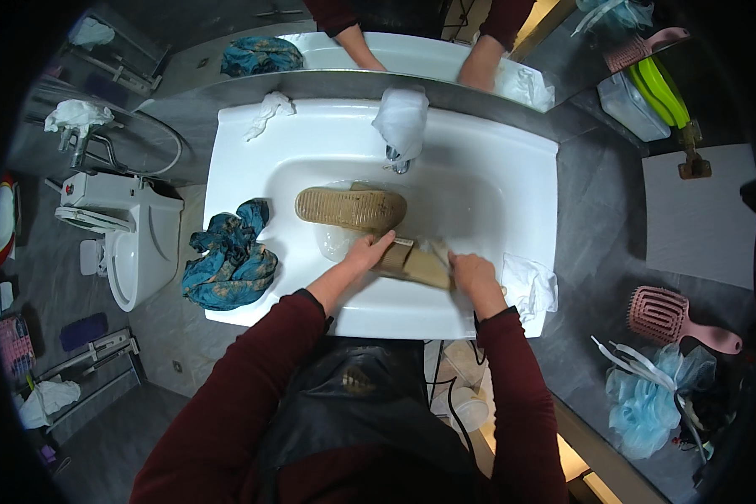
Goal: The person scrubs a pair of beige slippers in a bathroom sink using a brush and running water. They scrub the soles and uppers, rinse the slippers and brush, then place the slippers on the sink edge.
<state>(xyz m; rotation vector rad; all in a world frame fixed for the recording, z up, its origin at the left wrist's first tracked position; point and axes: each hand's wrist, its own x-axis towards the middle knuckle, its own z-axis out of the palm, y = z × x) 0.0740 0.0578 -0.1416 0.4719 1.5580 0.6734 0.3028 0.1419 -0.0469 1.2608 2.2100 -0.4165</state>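
A tan slide slipper (423, 268) slants over the front edge of the white sink basin (485, 208). My left hand (366, 252) grips it near its ribbed strap, the thumb along the top. My right hand (475, 275) is closed at the slipper's other end around a pale, blurred thing, perhaps a brush, which I cannot make out clearly. Behind them a second tan slipper (351, 209) lies in the basin with its ridged sole up, beside some clear water. Above it stands the faucet (398, 165), its upper part wrapped in a white cloth (401, 123).
A bunched blue-green patterned cloth (230, 258) rests on the sink's left rim, and a white cloth (529, 286) on the right. A small white cloth (269, 114) lies at the back left. Left stands a toilet (126, 239); right, a pink hairbrush (658, 315) and blue bath puff (642, 397). A mirror spans the back.
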